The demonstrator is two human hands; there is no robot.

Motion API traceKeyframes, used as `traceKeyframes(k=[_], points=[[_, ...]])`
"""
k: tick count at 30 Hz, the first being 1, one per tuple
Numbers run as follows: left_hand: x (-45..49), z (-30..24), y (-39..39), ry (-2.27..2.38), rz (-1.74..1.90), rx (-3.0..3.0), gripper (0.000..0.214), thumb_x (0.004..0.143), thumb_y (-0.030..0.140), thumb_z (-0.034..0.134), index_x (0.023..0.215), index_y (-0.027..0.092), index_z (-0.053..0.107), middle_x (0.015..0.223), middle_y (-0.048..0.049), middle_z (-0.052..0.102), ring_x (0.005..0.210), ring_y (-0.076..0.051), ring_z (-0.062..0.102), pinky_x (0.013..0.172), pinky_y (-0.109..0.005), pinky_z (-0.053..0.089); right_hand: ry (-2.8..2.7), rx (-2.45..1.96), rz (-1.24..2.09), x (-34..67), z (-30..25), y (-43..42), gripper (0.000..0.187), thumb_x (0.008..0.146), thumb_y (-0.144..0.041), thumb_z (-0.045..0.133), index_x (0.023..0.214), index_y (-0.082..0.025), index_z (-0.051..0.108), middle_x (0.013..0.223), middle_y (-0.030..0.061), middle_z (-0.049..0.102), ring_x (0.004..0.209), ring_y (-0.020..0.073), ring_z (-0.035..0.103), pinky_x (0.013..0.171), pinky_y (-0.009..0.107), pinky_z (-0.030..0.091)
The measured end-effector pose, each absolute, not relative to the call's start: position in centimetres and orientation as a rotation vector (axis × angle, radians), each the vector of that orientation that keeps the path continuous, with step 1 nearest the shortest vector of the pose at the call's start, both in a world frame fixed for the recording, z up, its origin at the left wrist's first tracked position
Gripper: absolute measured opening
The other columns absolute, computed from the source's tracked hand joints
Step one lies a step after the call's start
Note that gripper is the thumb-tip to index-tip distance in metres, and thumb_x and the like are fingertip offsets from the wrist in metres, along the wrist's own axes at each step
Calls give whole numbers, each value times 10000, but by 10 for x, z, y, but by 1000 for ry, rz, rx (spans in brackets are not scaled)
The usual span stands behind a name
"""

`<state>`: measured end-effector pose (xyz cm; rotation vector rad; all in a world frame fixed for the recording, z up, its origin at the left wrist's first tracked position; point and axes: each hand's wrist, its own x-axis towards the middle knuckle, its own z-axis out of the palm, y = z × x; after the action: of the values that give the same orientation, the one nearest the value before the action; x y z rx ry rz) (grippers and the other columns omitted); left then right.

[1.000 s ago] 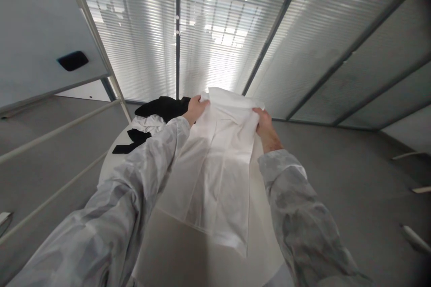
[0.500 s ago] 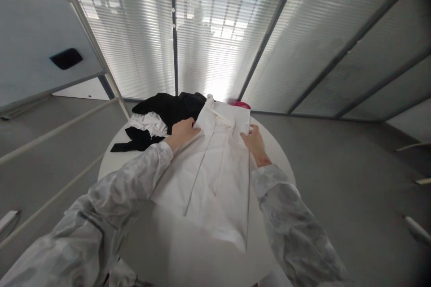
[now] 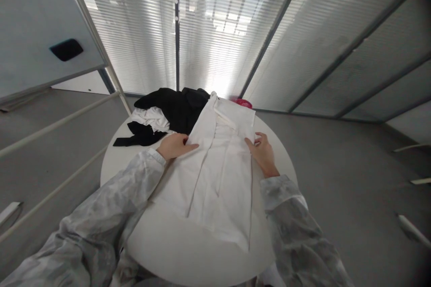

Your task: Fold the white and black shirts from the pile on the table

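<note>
A white shirt (image 3: 225,179) lies spread lengthwise over a round white table (image 3: 188,255), with its folded collar part at the far end. My left hand (image 3: 175,145) is at the shirt's left edge, thumb on top of the cloth and the other fingers curled at the border. On the opposite edge, my right hand (image 3: 263,151) pinches the cloth between thumb and fingers. Some fingertips of both hands are hidden.
Black clothing (image 3: 178,105) is heaped at the table's far left, with a crumpled white cloth (image 3: 151,118) among it. A red item (image 3: 244,103) shows behind the shirt. Blind-covered glass panels (image 3: 215,45) stand beyond, and a white-framed board (image 3: 37,22) at left.
Both hands have slid nearer to me along the shirt's edges, and the right hand has also shifted slightly right. The shirt stays nearly in place.
</note>
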<state>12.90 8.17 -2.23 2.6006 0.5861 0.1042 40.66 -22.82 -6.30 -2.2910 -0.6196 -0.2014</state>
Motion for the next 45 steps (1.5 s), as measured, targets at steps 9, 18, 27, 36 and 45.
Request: traceKeyframes(k=[9,18,27,36,45], points=[[108,-19,108,296,-5,2336,544,866,770,723,937,240,626,702,14,681,656,-207,625,648,-305,387,-771,-2245,-184,398,-58,-235,630,931,-563,694,1456,-223,616,851,26,768,768,267,717,789,394,531],[108,-13,85,368,244,2683,518,850,711,835,960,240,649,879,-17,736,785,-217,661,718,-324,380,-1121,-2363,-638,386,-47,-233,269,1027,-441,659,1163,-224,740,1061,128,764,1033,335,669,981,476,507],[106,-11,41,-380,54,2772,538,929,752,765,876,236,620,867,-43,722,791,-227,666,723,-345,400,-1716,-2166,-244,344,-41,-213,182,1075,-381,673,1176,-240,729,1156,108,757,1107,316,685,1025,467,515],[98,-3,23,-238,-115,2759,146,909,286,722,787,239,656,871,-61,772,761,-244,702,696,-359,432,-1805,-2097,-103,319,-37,-209,188,1105,-284,592,1032,-242,760,1037,91,775,996,288,700,971,454,529],[100,-3,32,-368,-24,2485,223,1052,406,641,1014,253,798,978,-39,832,853,-209,771,838,-333,545,-1849,-2052,-100,298,-31,-217,217,1099,-337,615,979,-254,775,993,92,785,988,295,720,977,465,562]])
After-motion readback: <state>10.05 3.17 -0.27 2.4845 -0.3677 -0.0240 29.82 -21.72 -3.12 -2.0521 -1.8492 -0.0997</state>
